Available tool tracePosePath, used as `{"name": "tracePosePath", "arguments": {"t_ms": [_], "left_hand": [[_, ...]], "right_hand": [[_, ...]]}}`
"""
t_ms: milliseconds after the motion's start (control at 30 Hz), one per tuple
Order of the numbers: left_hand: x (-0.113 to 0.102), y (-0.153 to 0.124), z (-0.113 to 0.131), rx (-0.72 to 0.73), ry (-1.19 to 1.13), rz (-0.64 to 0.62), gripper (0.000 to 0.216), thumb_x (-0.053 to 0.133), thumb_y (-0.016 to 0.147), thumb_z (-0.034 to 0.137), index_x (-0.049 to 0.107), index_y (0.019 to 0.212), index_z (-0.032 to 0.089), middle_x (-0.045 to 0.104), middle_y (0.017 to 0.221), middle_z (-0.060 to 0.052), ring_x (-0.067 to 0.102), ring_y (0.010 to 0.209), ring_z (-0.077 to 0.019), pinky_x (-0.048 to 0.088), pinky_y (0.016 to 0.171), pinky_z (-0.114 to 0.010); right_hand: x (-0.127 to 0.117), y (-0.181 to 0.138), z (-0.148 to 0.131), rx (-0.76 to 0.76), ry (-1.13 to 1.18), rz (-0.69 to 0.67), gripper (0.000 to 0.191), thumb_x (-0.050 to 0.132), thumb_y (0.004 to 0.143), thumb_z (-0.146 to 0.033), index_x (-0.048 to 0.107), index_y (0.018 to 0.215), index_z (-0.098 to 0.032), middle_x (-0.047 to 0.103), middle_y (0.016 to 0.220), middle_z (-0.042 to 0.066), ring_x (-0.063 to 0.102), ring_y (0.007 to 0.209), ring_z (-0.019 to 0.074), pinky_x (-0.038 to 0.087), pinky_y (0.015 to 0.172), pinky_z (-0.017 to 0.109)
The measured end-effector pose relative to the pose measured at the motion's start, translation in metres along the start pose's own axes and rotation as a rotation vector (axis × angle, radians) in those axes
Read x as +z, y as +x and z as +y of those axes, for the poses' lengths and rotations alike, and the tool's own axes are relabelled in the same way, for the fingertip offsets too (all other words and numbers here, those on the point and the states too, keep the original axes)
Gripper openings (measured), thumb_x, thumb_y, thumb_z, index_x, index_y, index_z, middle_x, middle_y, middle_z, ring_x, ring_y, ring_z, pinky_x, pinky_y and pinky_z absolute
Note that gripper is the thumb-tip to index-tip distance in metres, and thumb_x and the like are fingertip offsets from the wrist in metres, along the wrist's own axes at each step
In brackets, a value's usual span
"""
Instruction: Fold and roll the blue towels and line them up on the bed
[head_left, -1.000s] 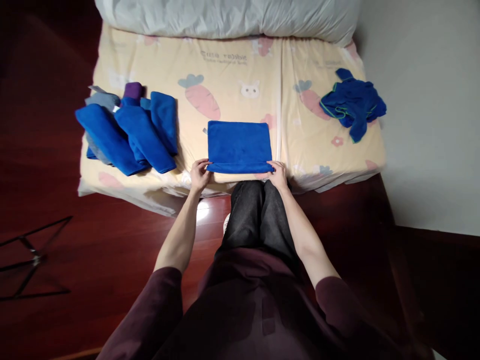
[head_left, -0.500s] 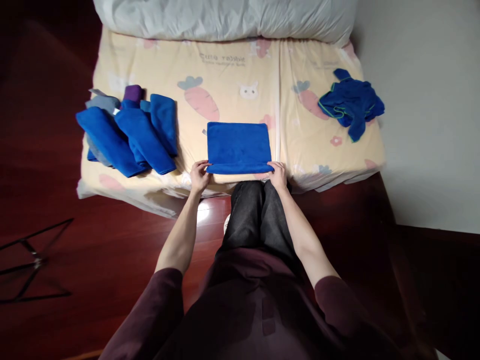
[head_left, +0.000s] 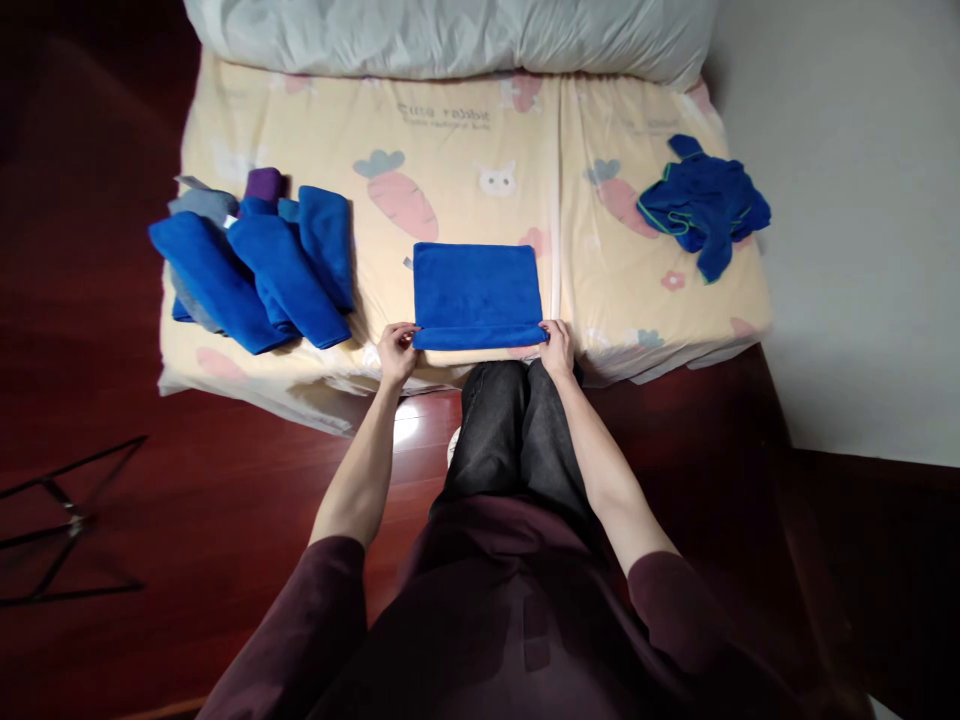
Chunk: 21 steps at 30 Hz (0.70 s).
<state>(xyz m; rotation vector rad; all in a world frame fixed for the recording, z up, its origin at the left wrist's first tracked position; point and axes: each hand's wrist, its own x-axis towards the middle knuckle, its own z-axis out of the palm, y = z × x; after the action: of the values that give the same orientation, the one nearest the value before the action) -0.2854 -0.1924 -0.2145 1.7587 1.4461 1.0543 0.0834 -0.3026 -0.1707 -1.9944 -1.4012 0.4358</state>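
A blue towel (head_left: 477,292) lies folded into a flat rectangle near the front edge of a bed with a yellow carrot-print sheet (head_left: 465,160). My left hand (head_left: 396,353) pinches the towel's near left corner. At the near right corner my right hand (head_left: 558,348) grips the same edge, which is lifted into a small fold. Both hands have their fingers closed on the cloth.
Several rolled blue towels (head_left: 259,265) with a grey and a purple one lie at the bed's left. A crumpled blue cloth heap (head_left: 705,205) sits at the right. A white duvet (head_left: 450,35) lies at the back. Dark wood floor surrounds the bed; a black wire frame (head_left: 64,520) lies left.
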Motion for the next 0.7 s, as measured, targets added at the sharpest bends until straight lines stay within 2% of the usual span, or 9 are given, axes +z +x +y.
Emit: {"name": "tracePosePath", "arguments": {"t_ms": [200, 333, 533, 700], "left_hand": [[-0.001, 0.000, -0.001, -0.014, 0.006, 0.003, 0.040, 0.072, 0.089, 0.056, 0.079, 0.098, 0.017, 0.070, 0.108, -0.012, 0.064, 0.086, -0.0197, 0.056, 0.080, -0.034], [0.000, 0.000, -0.003, -0.033, 0.014, 0.026, 0.042, 0.070, 0.090, 0.061, 0.076, 0.092, 0.019, 0.066, 0.096, -0.008, 0.059, 0.078, -0.0185, 0.053, 0.078, -0.034], [0.001, 0.001, -0.003, -0.046, 0.040, 0.061, 0.037, 0.069, 0.092, 0.056, 0.070, 0.082, 0.021, 0.063, 0.084, -0.006, 0.060, 0.081, -0.0209, 0.051, 0.080, -0.035], [0.001, 0.002, -0.003, -0.085, -0.010, 0.069, 0.048, 0.058, 0.098, 0.066, 0.068, 0.084, 0.021, 0.067, 0.082, -0.006, 0.062, 0.082, -0.0215, 0.049, 0.079, -0.034]], "right_hand": [[0.000, 0.002, 0.003, -0.009, -0.021, -0.028, 0.047, 0.051, 0.086, -0.001, 0.079, 0.120, -0.019, 0.070, 0.127, 0.014, 0.066, 0.125, 0.0303, 0.054, 0.119, 0.045], [0.003, 0.004, 0.006, 0.001, 0.010, -0.004, 0.037, 0.055, 0.092, -0.009, 0.078, 0.119, -0.020, 0.072, 0.121, 0.013, 0.068, 0.116, 0.0295, 0.056, 0.115, 0.045], [0.006, 0.006, 0.010, 0.035, -0.006, 0.005, 0.016, 0.057, 0.103, -0.024, 0.073, 0.105, -0.020, 0.072, 0.117, 0.015, 0.067, 0.113, 0.0302, 0.056, 0.111, 0.048], [0.012, 0.008, 0.013, 0.001, -0.012, 0.048, 0.034, 0.049, 0.112, -0.046, 0.069, 0.098, -0.022, 0.074, 0.112, 0.014, 0.068, 0.112, 0.0285, 0.056, 0.109, 0.044]]}}
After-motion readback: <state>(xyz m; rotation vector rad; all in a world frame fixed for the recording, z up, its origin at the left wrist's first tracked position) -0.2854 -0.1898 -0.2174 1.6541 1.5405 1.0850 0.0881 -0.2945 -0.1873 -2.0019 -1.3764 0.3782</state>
